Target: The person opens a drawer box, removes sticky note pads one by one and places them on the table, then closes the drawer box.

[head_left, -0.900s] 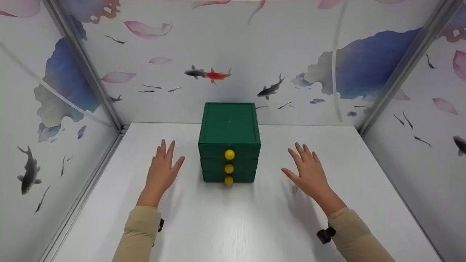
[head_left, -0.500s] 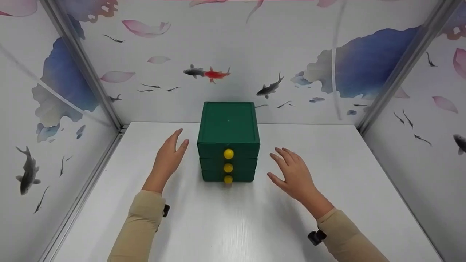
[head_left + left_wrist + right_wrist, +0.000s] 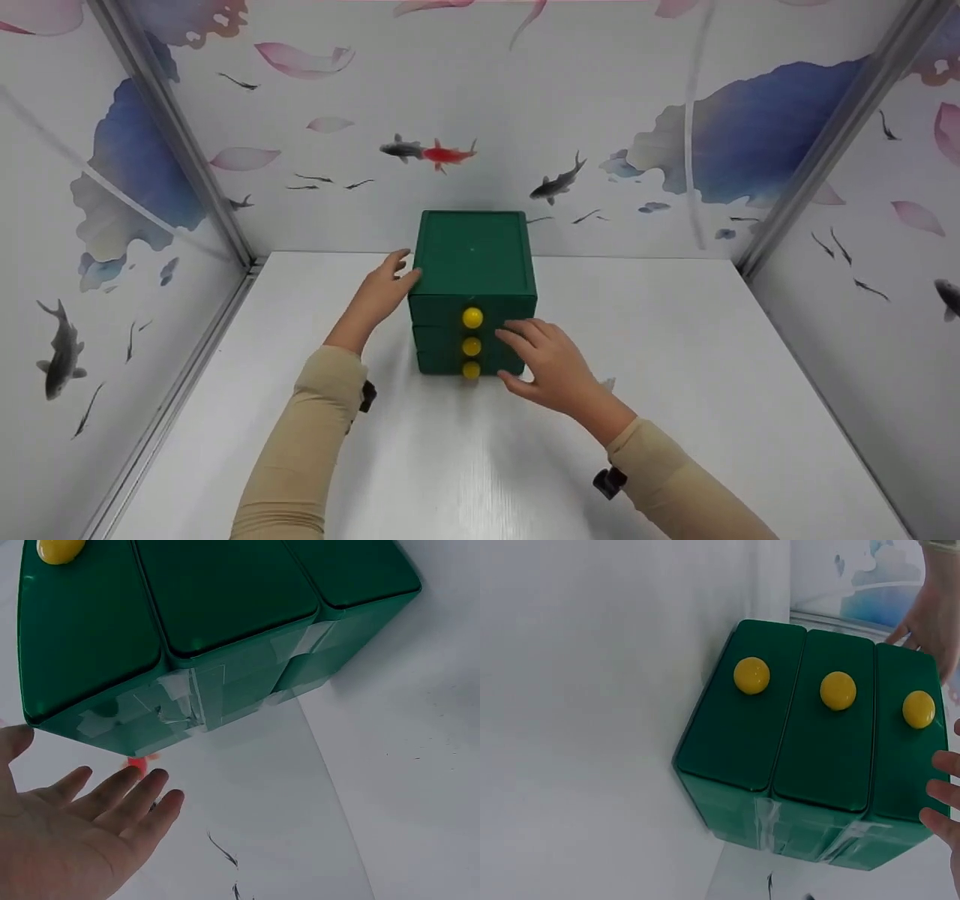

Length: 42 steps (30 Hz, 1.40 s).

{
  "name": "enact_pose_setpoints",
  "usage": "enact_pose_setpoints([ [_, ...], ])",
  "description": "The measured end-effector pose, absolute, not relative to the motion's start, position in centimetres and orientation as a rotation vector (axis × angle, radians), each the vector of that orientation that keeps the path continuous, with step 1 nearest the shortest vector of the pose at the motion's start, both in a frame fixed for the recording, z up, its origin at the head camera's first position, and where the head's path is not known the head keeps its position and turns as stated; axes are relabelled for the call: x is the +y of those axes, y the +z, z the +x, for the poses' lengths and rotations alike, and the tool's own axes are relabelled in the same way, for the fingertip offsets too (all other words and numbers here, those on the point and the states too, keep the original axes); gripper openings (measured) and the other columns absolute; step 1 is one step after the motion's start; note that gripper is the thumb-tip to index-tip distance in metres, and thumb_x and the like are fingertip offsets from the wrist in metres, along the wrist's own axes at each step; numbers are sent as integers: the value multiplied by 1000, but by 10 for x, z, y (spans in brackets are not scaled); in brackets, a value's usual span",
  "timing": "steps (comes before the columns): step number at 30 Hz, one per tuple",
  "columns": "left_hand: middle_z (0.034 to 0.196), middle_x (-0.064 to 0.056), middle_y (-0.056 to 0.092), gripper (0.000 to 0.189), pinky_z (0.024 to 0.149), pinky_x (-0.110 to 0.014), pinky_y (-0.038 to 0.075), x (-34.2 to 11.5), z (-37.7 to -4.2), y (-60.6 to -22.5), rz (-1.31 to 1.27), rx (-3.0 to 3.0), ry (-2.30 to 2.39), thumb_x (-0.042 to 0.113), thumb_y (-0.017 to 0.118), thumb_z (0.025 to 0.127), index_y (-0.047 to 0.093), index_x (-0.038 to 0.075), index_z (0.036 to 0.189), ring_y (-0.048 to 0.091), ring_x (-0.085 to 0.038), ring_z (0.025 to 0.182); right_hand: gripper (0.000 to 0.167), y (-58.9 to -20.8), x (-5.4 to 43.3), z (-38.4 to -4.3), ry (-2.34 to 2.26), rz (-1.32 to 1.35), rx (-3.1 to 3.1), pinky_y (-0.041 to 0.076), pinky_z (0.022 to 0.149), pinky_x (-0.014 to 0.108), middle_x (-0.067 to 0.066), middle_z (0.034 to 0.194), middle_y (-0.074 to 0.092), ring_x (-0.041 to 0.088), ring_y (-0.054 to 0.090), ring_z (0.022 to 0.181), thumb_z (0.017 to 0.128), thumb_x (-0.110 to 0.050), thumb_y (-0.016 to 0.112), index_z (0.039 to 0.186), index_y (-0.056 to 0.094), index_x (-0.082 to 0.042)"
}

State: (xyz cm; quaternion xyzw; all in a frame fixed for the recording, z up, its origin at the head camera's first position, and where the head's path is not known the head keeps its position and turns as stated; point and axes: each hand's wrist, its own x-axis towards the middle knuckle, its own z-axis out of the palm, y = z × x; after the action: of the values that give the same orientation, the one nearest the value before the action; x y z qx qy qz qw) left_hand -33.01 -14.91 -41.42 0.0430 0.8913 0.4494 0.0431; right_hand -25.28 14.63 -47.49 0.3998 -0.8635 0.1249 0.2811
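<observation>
A green box of three stacked drawers (image 3: 474, 255) stands on the white table, each drawer front bearing a round yellow knob (image 3: 472, 318). All three drawers look closed. At the box's upper left side is my left hand (image 3: 378, 294), thumb close to the edge; whether it touches I cannot tell. In the left wrist view its palm and spread fingers (image 3: 127, 799) show, with nothing in them. My right hand (image 3: 551, 365) hovers before the box's right front, fingers slightly bent, to the right of the knobs. The right wrist view shows its fingertips (image 3: 946, 793) by the top drawer, apart from the knob.
Clear tape (image 3: 184, 697) runs along the box's side. White panels printed with fish and petals (image 3: 555, 180) stand behind and on both sides, joined by grey metal posts (image 3: 176, 135). The white table (image 3: 480, 465) extends in front of the box.
Both hands have moved inward to the box from either side. The left has gone forward to its left edge, the right in front of its right half. The box has stayed put.
</observation>
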Motion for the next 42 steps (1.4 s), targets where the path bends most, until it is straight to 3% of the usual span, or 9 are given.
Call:
enact_pose_setpoints([
  [10, 157, -21, 21, 78, 113, -49, 24, -137, -351, -409, 221, 2578, 1208, 44, 41, 103, 4, 1, 155, 26, -34, 142, 48, -468, 109, -256, 566, 883, -2583, 49, 92, 38, 5, 119, 62, 21, 57, 105, 93, -37, 65, 132, 57, -10],
  [16, 157, -24, 17, 79, 112, -51, 24, -133, -362, -411, 169, 2539, 1195, 47, 34, 104, -5, 0, 154, 26, -36, 141, 43, -468, 94, -264, 769, 689, -2655, 48, 95, 41, 4, 120, 63, 22, 58, 109, 95, -34, 64, 130, 57, -10],
  [20, 158, -25, 15, 77, 113, -51, 23, -133, -364, -415, 128, 2508, 1232, 44, 32, 106, -9, 1, 154, 24, -36, 142, 37, -470, 84, -267, 878, 580, -2670, 51, 90, 38, 4, 112, 66, 20, 60, 99, 96, -35, 64, 123, 57, -10],
  [28, 157, -25, 16, 74, 114, -50, 21, -128, -364, -415, 135, 2529, 1272, 42, 31, 106, -7, 0, 154, 23, -35, 142, 32, -477, 69, -275, 1185, 412, -2601, 53, 70, 26, 2, 94, 65, 14, 58, 76, 94, -33, 67, 114, 54, -12],
  [38, 157, -24, 19, 68, 113, -49, 23, -125, -362, -419, 116, 2548, 1327, 40, 28, 107, -5, 3, 154, 24, -35, 142, 31, -486, 59, -283, 1377, 368, -2365, 55, 67, 22, 3, 88, 67, 10, 64, 73, 88, -31, 74, 98, 54, -9],
  [42, 156, -25, 19, 68, 109, -50, 29, -126, -362, -419, 114, 2504, 1375, 40, 28, 107, -4, 4, 155, 29, -37, 139, 29, -487, 60, -286, 1408, 374, -2337, 55, 66, 22, 2, 87, 67, 10, 65, 74, 86, -25, 77, 95, 54, -9],
])
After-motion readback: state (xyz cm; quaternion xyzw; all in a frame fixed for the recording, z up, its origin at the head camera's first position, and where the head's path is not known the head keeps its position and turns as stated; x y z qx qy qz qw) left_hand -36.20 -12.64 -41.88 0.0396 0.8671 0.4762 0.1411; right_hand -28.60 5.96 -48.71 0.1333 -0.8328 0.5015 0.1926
